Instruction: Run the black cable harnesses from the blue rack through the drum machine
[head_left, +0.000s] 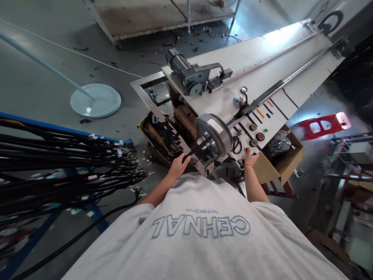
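Observation:
My left hand [178, 167] is closed around a dark cable [186, 158] at the left side of a round metal drum [214, 134] with a white label. The cable leads toward the drum's hub; the exact grip is too small to make out. My right hand [251, 158], with a red band at the wrist, rests at the front edge of the white machine table [274, 58]. Its thumb is by a small red button [247, 149], and its other fingers reach to the right. Beside it are round knobs and a larger red button [260, 137].
A grey motor [180, 64] sits on the table's far left, near a long metal rail [305, 64]. Under the right edge stands a cardboard box [279, 163] holding clear plastic. Bundled black cables [72, 163] hang on a blue rack at left. A round-based pole [96, 101] stands behind.

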### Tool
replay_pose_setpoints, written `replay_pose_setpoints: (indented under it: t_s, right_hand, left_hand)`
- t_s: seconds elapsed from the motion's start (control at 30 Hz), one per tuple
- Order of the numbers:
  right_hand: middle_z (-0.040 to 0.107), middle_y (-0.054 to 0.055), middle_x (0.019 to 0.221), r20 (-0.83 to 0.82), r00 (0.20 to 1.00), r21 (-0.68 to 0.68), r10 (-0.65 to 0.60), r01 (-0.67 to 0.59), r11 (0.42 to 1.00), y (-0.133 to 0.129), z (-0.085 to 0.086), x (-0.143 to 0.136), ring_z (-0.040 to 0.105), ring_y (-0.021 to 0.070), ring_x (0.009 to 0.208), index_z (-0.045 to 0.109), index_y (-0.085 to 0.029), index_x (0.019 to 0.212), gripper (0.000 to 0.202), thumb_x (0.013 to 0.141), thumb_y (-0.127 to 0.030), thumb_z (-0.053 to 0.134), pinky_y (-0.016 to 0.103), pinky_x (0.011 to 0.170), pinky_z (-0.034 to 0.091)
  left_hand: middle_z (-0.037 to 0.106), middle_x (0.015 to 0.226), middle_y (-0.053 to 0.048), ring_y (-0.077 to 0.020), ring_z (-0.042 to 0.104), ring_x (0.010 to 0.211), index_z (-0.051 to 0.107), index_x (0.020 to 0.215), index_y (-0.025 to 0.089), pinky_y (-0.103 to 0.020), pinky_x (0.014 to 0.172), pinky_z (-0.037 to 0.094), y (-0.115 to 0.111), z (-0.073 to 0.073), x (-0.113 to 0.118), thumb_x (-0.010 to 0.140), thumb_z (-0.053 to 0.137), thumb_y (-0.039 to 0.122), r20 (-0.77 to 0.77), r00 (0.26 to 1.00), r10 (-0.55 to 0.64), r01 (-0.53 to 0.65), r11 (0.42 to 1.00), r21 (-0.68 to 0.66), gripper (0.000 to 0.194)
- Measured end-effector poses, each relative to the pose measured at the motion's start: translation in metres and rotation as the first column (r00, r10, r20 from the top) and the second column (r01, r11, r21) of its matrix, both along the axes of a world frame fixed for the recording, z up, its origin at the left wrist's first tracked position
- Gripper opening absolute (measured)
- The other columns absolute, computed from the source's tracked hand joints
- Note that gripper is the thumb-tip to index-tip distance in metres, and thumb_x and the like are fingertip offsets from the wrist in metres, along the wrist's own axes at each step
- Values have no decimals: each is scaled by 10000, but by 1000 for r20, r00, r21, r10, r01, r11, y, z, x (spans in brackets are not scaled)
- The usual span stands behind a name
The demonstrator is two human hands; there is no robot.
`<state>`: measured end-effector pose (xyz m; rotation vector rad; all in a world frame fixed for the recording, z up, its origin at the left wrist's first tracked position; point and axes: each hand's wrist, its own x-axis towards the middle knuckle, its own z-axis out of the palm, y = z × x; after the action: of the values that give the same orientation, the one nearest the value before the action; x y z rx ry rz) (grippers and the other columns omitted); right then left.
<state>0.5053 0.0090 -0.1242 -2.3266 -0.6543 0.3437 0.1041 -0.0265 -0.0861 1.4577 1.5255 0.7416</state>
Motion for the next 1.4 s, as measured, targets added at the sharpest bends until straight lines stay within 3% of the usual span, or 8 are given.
replay_pose_setpoints:
  t_s: [0.17, 0.33, 0.53, 0.7, 0.9, 1.03, 1.27, 1.4]
  right_hand:
    - [543, 266, 1318, -41, 993, -109, -114, 109, 988, 4, 8, -8, 535, 323, 1244, 385, -61, 1336, 792, 807, -629, 542, 436, 1047, 405]
    - [531, 313, 1286, 76, 985, -233, -154, 168, 958, 9, 14, -19, 537, 397, 1222, 393, -42, 1328, 865, 825, -746, 407, 567, 995, 407]
    - [568, 277, 1269, 82, 982, -230, -173, 187, 955, 11, 23, -23, 561, 384, 1199, 455, -94, 1278, 801, 806, -741, 447, 514, 975, 446]
    - [568, 297, 1260, 88, 978, -243, -190, 207, 948, 14, 27, -24, 563, 386, 1197, 457, -81, 1275, 836, 851, -771, 250, 530, 969, 447]
    - [594, 255, 1259, 81, 967, -210, -241, 253, 944, 17, 23, -18, 583, 368, 1176, 489, -113, 1255, 822, 806, -793, 383, 491, 988, 458]
    - [608, 235, 1249, 103, 963, -202, -250, 267, 942, 19, 19, -15, 587, 368, 1170, 510, -120, 1231, 788, 807, -780, 426, 480, 994, 459]
    - [609, 233, 1238, 127, 963, -225, -239, 263, 938, 20, 20, -17, 593, 346, 1167, 509, -133, 1199, 723, 794, -730, 534, 448, 981, 476]
    - [607, 235, 1243, 122, 963, -212, -242, 263, 941, 19, 26, -22, 588, 341, 1178, 512, -129, 1202, 704, 815, -717, 515, 443, 1000, 464]
  left_hand:
    - [544, 614, -12, -168, 521, 606, 519, 694, 208, -273, 618, 376, 4, -1, 7, 920, 364, 453, 42, 993, -112, 112, 994, -6, 368]
    - [531, 605, -6, -162, 511, 588, 506, 684, 207, -272, 598, 356, 7, -1, 8, 931, 383, 432, 73, 996, -59, 60, 998, -7, 356]
    - [513, 606, 3, -153, 497, 604, 491, 672, 208, -266, 626, 376, 13, 1, 7, 943, 371, 420, 92, 989, -115, 113, 993, 30, 364]
    - [517, 609, 2, -157, 494, 613, 474, 677, 210, -272, 622, 372, 16, -3, 8, 939, 387, 406, 72, 987, -144, 142, 989, 38, 338]
    - [502, 615, 20, -143, 494, 622, 464, 695, 204, -257, 638, 378, 18, -3, 9, 951, 374, 411, 50, 980, -191, 187, 979, 81, 342]
    - [544, 624, 13, -148, 526, 636, 515, 744, 192, -250, 635, 399, 12, -3, 11, 954, 381, 421, 49, 973, -224, 222, 974, 37, 338]
    - [703, 774, -55, -200, 649, 767, 634, 812, 177, -262, 694, 460, 4, -25, -1, 886, 508, 368, -110, 937, -330, 313, 938, -148, 241]
    - [689, 686, -56, -215, 660, 761, 656, 768, 170, -267, 685, 468, 5, -29, -11, 900, 466, 404, -101, 940, -325, 304, 936, -178, 329]
